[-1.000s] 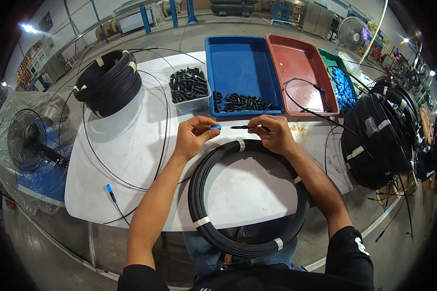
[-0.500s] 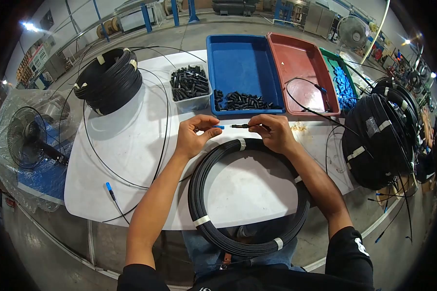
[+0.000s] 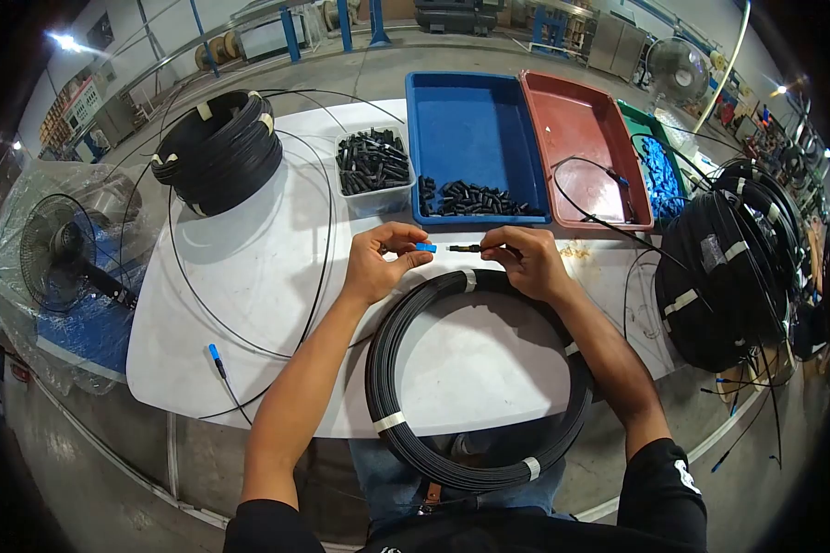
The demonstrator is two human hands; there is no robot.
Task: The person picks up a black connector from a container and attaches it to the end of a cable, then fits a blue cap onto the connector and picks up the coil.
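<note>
My left hand (image 3: 375,265) pinches a small blue connector housing (image 3: 426,247) between thumb and finger. Facing it, my right hand (image 3: 531,265) grips a black cable connector (image 3: 464,248) whose pale tip points left at the blue piece. A narrow gap separates the two parts. Below my hands, a coil of black cable (image 3: 382,369) with white tape bands leans over the table's front edge onto my lap. Another cable end with a blue connector (image 3: 215,353) lies on the table to the left of my left forearm.
Behind my hands stand a clear tub of black sleeves (image 3: 378,199), a blue tray (image 3: 470,120) with black parts, a red tray (image 3: 576,120) and a green tray (image 3: 638,120) of blue parts. Cable coils (image 3: 231,152) sit left, more coils (image 3: 710,295) right. A wrapped fan (image 3: 55,249) is far left.
The whole view has shifted slightly. More of the blue housing shows beyond my left fingertips, and the two parts look a little closer together. Both hands keep their pinch.
</note>
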